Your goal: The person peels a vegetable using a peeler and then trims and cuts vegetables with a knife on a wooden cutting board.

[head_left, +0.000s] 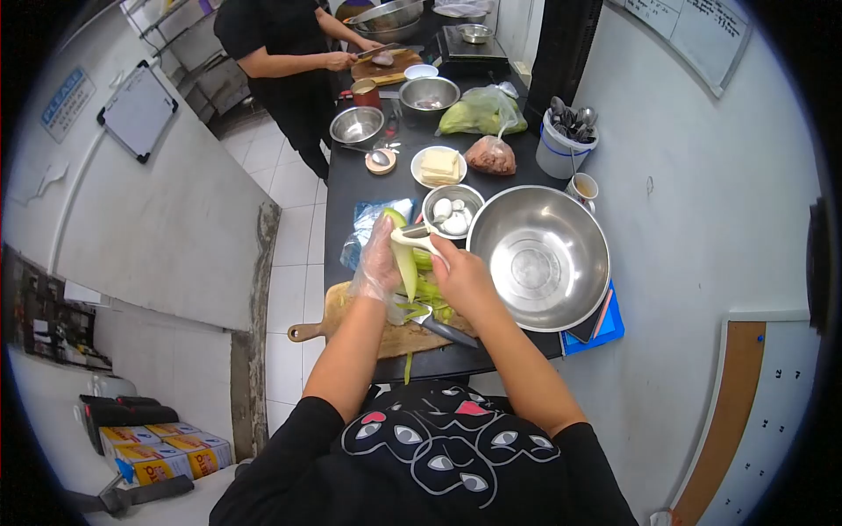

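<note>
My left hand (378, 263), in a clear plastic glove, is wrapped round a long pale green vegetable (404, 263) held upright over the cutting board. My bare right hand (460, 279) grips a white-handled peeler (424, 238), its blade end against the vegetable's upper part. Green peelings (426, 294) lie below on the wooden cutting board (346, 316). A knife (445, 330) with a dark grey handle rests across the board, its blade partly under peelings. Just beyond my hands is a small metal bowl (474, 198) with peeled white pieces, perhaps eggs or onions.
A large steel bowl (565, 309) stands to the right, a blue package (354, 250) to the left. Farther back are a plate of pale yellow slabs (439, 167), bagged ground meat (491, 156), bagged green vegetables (482, 112) and a spoon bucket (561, 158). A co-worker (281, 61) cuts at the far end.
</note>
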Demonstrator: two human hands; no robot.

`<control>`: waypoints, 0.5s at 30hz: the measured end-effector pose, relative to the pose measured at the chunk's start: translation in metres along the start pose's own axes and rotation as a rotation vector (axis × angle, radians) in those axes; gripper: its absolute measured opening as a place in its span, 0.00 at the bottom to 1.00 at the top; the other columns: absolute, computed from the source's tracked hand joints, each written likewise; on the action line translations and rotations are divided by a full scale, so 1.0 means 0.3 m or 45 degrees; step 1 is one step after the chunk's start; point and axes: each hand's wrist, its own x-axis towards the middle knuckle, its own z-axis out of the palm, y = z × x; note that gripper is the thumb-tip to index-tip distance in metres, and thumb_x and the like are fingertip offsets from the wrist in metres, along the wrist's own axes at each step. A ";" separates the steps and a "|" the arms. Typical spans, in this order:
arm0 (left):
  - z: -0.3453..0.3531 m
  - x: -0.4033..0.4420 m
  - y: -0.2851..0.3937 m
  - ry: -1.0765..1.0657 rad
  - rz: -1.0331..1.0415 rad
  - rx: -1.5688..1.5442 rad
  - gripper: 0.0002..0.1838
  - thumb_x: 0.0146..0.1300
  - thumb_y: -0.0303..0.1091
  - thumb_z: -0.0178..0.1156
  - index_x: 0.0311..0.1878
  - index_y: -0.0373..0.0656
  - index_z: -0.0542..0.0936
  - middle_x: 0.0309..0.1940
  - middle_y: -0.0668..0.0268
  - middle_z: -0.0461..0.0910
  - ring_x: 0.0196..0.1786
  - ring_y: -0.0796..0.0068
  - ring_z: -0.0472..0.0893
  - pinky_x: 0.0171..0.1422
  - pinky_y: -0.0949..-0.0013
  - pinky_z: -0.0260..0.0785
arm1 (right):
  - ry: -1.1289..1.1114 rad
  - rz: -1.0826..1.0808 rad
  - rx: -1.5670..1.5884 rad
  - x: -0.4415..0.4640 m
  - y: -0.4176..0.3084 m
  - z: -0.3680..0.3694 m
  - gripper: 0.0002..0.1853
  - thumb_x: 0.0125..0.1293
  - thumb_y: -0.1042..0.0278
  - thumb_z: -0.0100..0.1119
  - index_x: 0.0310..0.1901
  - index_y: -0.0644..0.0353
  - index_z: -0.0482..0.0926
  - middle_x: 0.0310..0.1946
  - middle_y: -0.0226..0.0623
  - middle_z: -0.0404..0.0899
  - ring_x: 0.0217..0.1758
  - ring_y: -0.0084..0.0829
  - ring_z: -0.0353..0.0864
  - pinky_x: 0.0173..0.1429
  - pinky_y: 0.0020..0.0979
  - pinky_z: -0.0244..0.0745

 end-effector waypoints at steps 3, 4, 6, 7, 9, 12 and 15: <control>0.009 0.013 0.029 0.111 0.125 0.128 0.17 0.69 0.43 0.55 0.57 0.47 0.72 0.46 0.65 0.76 0.51 0.66 0.77 0.58 0.57 0.71 | -0.072 -0.026 -0.068 -0.021 -0.024 0.010 0.18 0.64 0.65 0.55 0.57 0.53 0.75 0.34 0.55 0.80 0.38 0.53 0.80 0.42 0.46 0.74; -0.029 0.003 -0.031 0.203 0.168 0.155 0.16 0.69 0.45 0.55 0.53 0.48 0.74 0.43 0.66 0.77 0.47 0.66 0.78 0.55 0.57 0.72 | -0.155 -0.028 -0.115 -0.088 -0.014 -0.014 0.18 0.64 0.65 0.55 0.57 0.53 0.76 0.34 0.54 0.80 0.38 0.53 0.80 0.42 0.46 0.74; -0.038 0.021 -0.016 0.293 0.297 0.190 0.14 0.69 0.47 0.55 0.49 0.49 0.76 0.39 0.66 0.77 0.41 0.68 0.78 0.51 0.58 0.73 | -0.210 -0.047 -0.106 -0.142 0.004 -0.012 0.18 0.64 0.65 0.56 0.56 0.53 0.76 0.34 0.53 0.80 0.38 0.52 0.80 0.43 0.46 0.74; -0.028 0.017 0.011 0.318 0.355 0.158 0.14 0.68 0.47 0.55 0.49 0.49 0.76 0.38 0.67 0.77 0.40 0.69 0.78 0.50 0.60 0.73 | -0.218 -0.036 -0.080 -0.169 0.018 0.000 0.18 0.64 0.65 0.56 0.56 0.52 0.76 0.35 0.52 0.80 0.38 0.52 0.80 0.43 0.46 0.74; -0.020 0.019 0.040 0.312 0.366 0.111 0.16 0.69 0.51 0.53 0.48 0.50 0.76 0.36 0.69 0.76 0.38 0.70 0.77 0.48 0.62 0.72 | -0.258 0.002 -0.074 -0.197 0.052 -0.016 0.18 0.64 0.64 0.56 0.56 0.53 0.76 0.36 0.51 0.81 0.39 0.52 0.80 0.44 0.46 0.74; -0.075 0.019 0.076 0.121 0.202 0.061 0.21 0.70 0.56 0.47 0.51 0.50 0.75 0.36 0.67 0.76 0.39 0.68 0.77 0.47 0.61 0.72 | -0.259 0.063 -0.020 -0.201 0.063 -0.042 0.18 0.64 0.65 0.56 0.55 0.54 0.77 0.38 0.52 0.81 0.41 0.54 0.80 0.46 0.46 0.74; -0.015 -0.027 0.071 -0.071 0.100 0.077 0.25 0.71 0.60 0.42 0.59 0.54 0.69 0.40 0.67 0.75 0.44 0.71 0.75 0.45 0.63 0.70 | -0.088 0.004 0.118 -0.094 0.025 -0.053 0.17 0.64 0.66 0.55 0.55 0.57 0.76 0.39 0.57 0.80 0.43 0.56 0.79 0.48 0.45 0.74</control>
